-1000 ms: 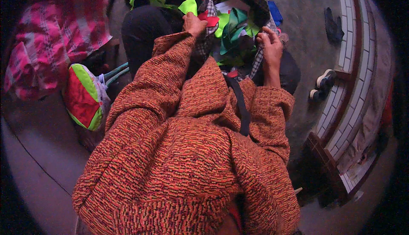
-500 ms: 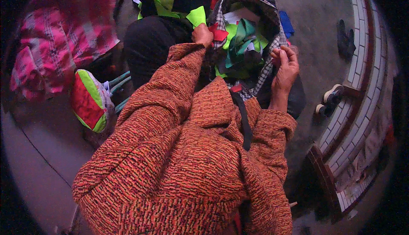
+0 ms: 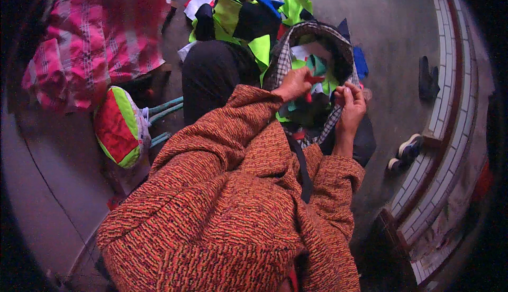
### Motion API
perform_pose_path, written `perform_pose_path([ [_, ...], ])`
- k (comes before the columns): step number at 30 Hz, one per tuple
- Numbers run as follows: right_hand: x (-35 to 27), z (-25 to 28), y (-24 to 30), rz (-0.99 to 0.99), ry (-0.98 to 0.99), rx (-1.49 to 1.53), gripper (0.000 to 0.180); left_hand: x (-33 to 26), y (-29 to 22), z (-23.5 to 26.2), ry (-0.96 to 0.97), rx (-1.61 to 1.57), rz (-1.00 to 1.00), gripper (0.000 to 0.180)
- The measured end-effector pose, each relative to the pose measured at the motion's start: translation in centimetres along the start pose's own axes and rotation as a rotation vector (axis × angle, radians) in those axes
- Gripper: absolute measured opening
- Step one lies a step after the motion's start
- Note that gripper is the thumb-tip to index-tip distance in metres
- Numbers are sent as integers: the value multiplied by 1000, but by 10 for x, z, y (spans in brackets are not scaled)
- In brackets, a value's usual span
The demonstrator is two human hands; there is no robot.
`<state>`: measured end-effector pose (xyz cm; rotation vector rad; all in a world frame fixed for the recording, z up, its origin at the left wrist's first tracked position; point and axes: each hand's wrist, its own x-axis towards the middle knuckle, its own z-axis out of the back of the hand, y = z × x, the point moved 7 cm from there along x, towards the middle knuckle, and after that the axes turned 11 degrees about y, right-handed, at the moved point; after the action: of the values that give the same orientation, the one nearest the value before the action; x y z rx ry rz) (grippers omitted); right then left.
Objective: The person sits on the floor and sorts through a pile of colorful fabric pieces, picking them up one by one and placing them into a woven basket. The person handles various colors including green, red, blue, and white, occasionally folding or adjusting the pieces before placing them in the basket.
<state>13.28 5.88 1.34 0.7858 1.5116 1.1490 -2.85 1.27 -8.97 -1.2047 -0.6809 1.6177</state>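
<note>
fingertips of the left hand (image 3: 295,84) are lost against a red scrap (image 3: 316,80), while the hand covers part of a checked cloth bag (image 3: 282,62); whether the right hand (image 3: 351,108) pinches anything is too small to tell. the upper edge crops a pink plaid cloth (image 3: 103,38) and a heap of scraps (image 3: 227,14), the lower edge an orange knit jacket (image 3: 222,212). teal tubes (image 3: 166,103) vanish behind a dark knee (image 3: 209,78); a black shape (image 3: 428,79) at right is too dim to identify.
</note>
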Motion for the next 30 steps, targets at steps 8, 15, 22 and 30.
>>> perform_pose_path([
  [8,1,-8,3,-50,8,-24,14,-11,-106,93,-82,76,-402,43],
  [15,0,-12,3,-19,50,-38,14,15,-90,270,-310,496,-272,43],
  [22,-5,-29,11,-121,79,-71,13,77,50,262,-180,534,-68,50],
  [30,-13,-37,17,-219,61,-40,13,97,103,225,-77,1004,197,48],
])
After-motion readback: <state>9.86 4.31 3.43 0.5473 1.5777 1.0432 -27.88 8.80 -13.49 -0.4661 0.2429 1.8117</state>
